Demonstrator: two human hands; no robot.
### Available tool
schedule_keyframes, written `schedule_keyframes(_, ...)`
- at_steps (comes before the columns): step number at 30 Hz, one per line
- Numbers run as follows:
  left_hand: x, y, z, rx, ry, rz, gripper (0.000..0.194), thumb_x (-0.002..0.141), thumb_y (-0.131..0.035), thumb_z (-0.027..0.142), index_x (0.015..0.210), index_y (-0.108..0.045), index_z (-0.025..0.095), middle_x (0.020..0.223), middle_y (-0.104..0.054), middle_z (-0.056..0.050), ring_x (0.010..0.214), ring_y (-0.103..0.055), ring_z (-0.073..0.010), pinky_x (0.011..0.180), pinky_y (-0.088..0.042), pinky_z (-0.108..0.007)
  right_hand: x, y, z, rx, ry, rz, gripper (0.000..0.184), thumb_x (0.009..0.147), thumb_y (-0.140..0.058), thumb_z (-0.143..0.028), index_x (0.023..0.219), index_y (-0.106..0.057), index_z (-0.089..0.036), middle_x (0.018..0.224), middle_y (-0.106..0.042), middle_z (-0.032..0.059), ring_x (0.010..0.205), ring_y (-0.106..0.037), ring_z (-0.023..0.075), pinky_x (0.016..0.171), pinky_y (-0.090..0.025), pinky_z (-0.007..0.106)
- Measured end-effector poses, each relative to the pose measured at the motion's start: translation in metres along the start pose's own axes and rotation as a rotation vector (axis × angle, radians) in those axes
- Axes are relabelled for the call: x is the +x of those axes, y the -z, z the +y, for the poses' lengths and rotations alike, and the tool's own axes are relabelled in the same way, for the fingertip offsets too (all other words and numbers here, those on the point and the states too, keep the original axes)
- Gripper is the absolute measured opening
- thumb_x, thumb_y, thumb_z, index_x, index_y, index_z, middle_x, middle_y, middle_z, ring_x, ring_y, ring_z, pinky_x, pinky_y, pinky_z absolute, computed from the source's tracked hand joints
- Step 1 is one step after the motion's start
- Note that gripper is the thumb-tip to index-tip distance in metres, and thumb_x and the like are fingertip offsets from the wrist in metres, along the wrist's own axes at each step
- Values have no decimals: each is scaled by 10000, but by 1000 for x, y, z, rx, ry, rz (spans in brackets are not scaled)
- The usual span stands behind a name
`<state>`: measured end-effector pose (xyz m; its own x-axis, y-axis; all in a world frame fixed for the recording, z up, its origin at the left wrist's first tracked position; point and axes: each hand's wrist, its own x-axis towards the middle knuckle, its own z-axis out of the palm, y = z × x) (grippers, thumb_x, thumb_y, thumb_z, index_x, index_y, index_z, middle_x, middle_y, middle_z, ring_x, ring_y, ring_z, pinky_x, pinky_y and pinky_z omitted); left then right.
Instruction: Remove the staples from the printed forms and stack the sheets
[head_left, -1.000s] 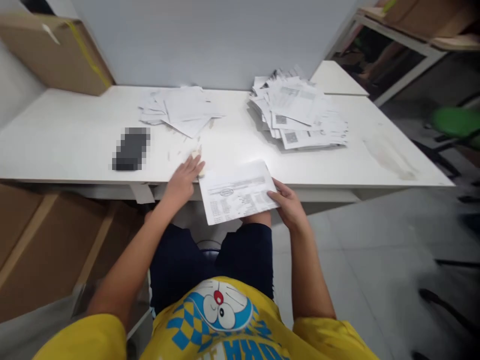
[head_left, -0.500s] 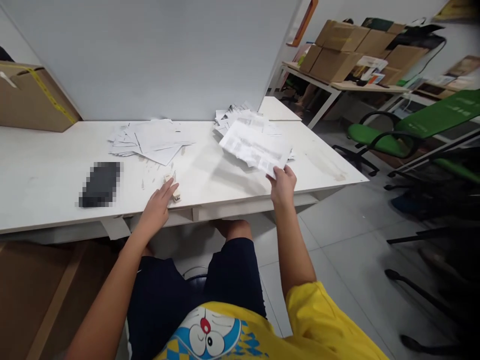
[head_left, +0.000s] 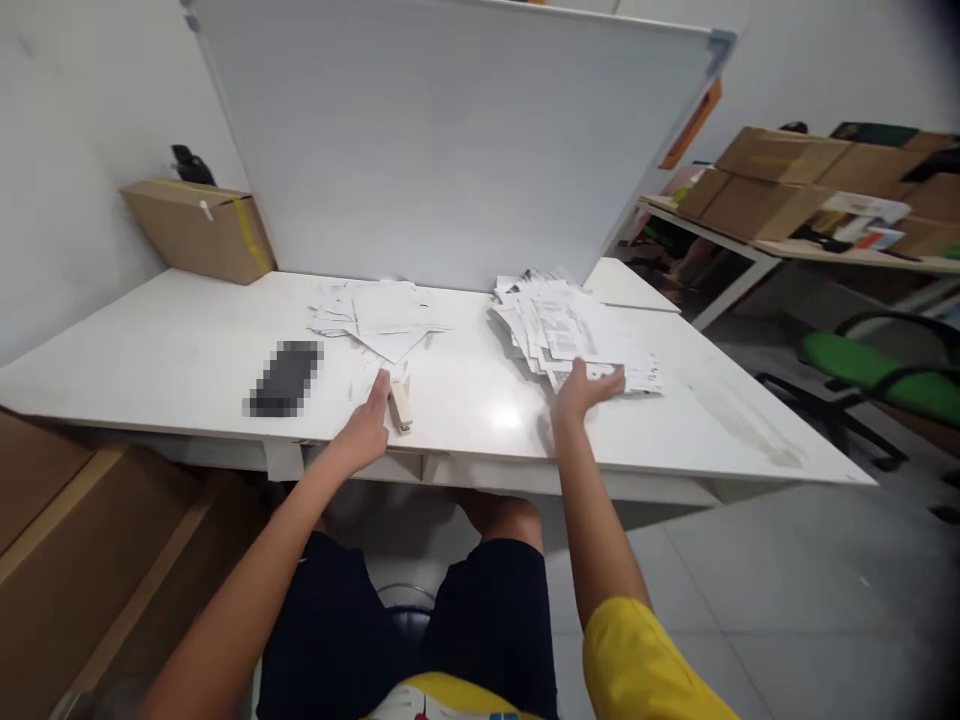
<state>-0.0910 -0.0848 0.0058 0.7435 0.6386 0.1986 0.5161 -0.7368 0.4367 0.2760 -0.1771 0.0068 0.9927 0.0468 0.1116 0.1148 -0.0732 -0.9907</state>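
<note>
My left hand [head_left: 366, 430] rests on the white table with its fingers stretched out, holding nothing. Just right of the fingertips lies a small cream stapler [head_left: 400, 404]. At the near edge of the right-hand paper pile [head_left: 559, 315], my right hand [head_left: 586, 390] is open, thumb and fingers apart. The printed sheets there are loosely fanned, with one sheet [head_left: 581, 335] lying on top. A second pile of papers [head_left: 386, 310] sits farther back, beyond my left hand.
A pixelated dark object [head_left: 285, 378] lies on the table [head_left: 150, 350] at left. Behind stand a whiteboard [head_left: 450, 140] and a cardboard box [head_left: 202, 230]. More boxes [head_left: 780, 180] are on another table at right, near a green chair [head_left: 870, 365].
My right hand has let go of the sheet, which now lies on the right pile. My left hand has come off the stapler to its left side. The view has shifted left and up.
</note>
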Motion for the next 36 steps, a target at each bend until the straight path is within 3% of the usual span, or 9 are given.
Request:
schedule_keyframes(5, 80, 37, -22, 37, 143, -69, 905, 889, -417, 152, 1671, 37, 176, 1643, -390, -176, 1241, -663, -286, 1056, -513, -394, -22, 6, 25, -354, 476, -145, 572, 918, -407, -308, 1476, -387, -182, 1566, -221, 228, 1528, -206, 365, 1209, -292, 611)
schedule_keyframes(10, 150, 34, -60, 280, 251, 157, 766, 927, -505, 260, 1611, -266, 13, 1672, -313, -212, 1582, -193, -386, 1282, -175, -524, -25, -6, 18, -456, 802, -304, 431, 889, -397, -246, 1270, -586, -176, 1432, -460, 221, 1391, -419, 372, 1128, -374, 610)
schedule_keyframes(13, 165, 21, -80, 261, 252, 170, 647, 948, -520, 325, 1524, -454, 38, 1637, -393, -198, 1563, -245, -384, 1277, -181, -543, -28, -6, 18, -509, 911, -429, 375, 890, -415, -244, 1186, -639, -196, 1377, -548, 200, 1329, -500, 353, 1093, -421, 571)
schedule_keyframes(16, 168, 15, -89, 282, 180, 198, 464, 943, -440, 161, 1350, -652, 89, 1456, -608, -177, 1404, -510, -311, 1232, -314, -478, -30, -11, 20, -477, 889, -656, 322, 879, -447, -278, 1106, -667, -218, 1268, -640, 169, 1226, -588, 320, 1058, -462, 515)
schedule_keyframes(18, 168, 14, -87, 291, 102, 181, 489, 887, -435, 64, 1297, -698, 112, 1389, -662, -157, 1327, -585, -276, 1208, -362, -444, -31, -27, 20, -380, 724, -745, 305, 866, -447, -308, 1056, -669, -220, 1152, -688, 137, 1097, -648, 289, 995, -504, 477)
schedule_keyframes(22, 168, 17, -74, 282, -62, 62, 607, 818, -453, -29, 1340, -684, 177, 1447, -637, -105, 1380, -562, -233, 1186, -407, -412, -28, -98, 14, -204, 353, -714, 340, 825, -460, -372, 1040, -650, -190, 1079, -703, 114, 1017, -664, 252, 953, -522, 438)
schedule_keyframes(26, 165, 16, -68, 304, -184, -56, 607, 840, -481, -59, 1317, -700, 246, 1435, -654, -56, 1426, -528, -210, 1179, -417, -395, -22, -161, 7, -489, 447, -710, 448, 813, -544, -436, 1108, -666, -122, 1187, -673, 208, 1182, -602, 338, 1062, -433, 531)
schedule_keyframes(30, 164, 11, -71, 153, -36, 60, 739, 859, -396, -82, 1493, -552, 265, 1576, -505, -11, 1421, -534, -172, 1159, -448, -323, -15, -171, 12, -749, 572, -707, 582, 849, -542, -467, 1281, -613, -85, 1362, -587, 267, 1297, -527, 413, 1085, -390, 580)
schedule_keyframes(36, 168, 16, -78, 29, 301, 212, 581, 931, -373, 30, 1433, -619, 189, 1458, -638, -33, 1334, -596, -233, 1179, -434, -394, -10, -160, 19, -804, 649, -726, 514, 889, -484, -419, 1282, -614, -115, 1412, -561, 248, 1293, -497, 411, 1082, -384, 572)
